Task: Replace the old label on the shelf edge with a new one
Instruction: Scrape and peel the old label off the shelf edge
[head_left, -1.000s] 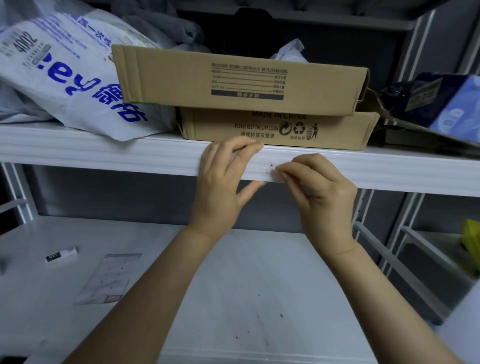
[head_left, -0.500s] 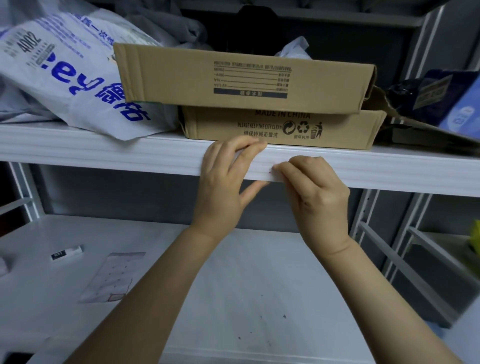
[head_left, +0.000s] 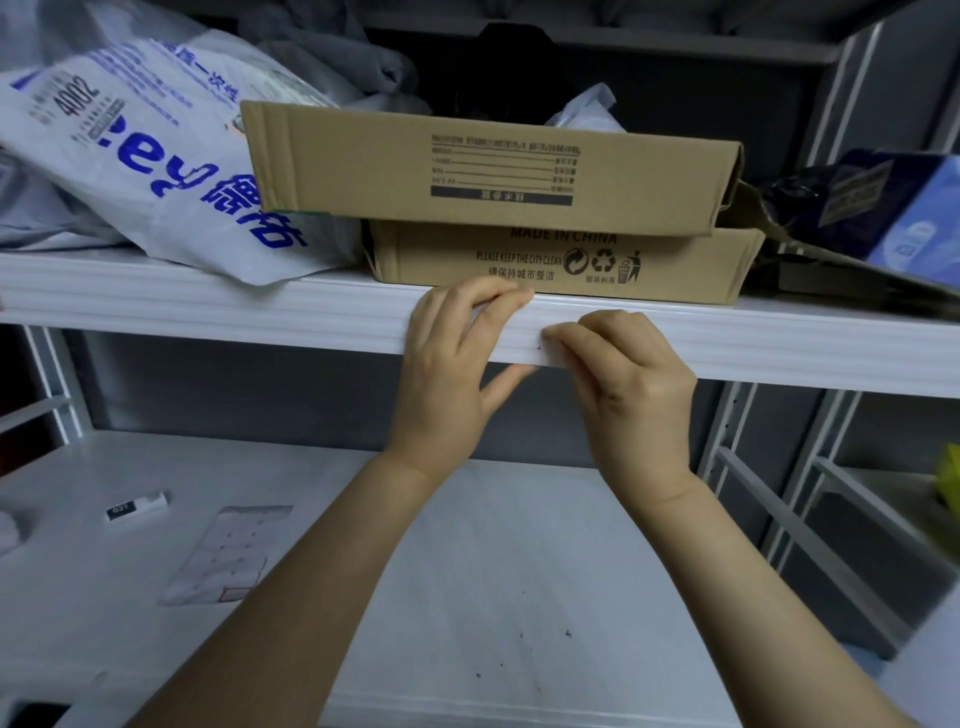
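In the head view the left hand (head_left: 447, 374) clamps the white shelf edge (head_left: 260, 317), fingers curled over its top and thumb beneath. Just right of it, the right hand (head_left: 634, 395) sets its bunched fingertips (head_left: 558, 335) on the edge's front, where the label (head_left: 542, 349) shows only as reddish specks. Whether they pinch it cannot be told.

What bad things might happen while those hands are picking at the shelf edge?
The right hand picks at a tiny spot on the shelf edge; the old label, too small to make out here, might tear and leave scraps. The left hand grips that edge just below the lower cardboard box, which sits near the lip; a bump might nudge it.
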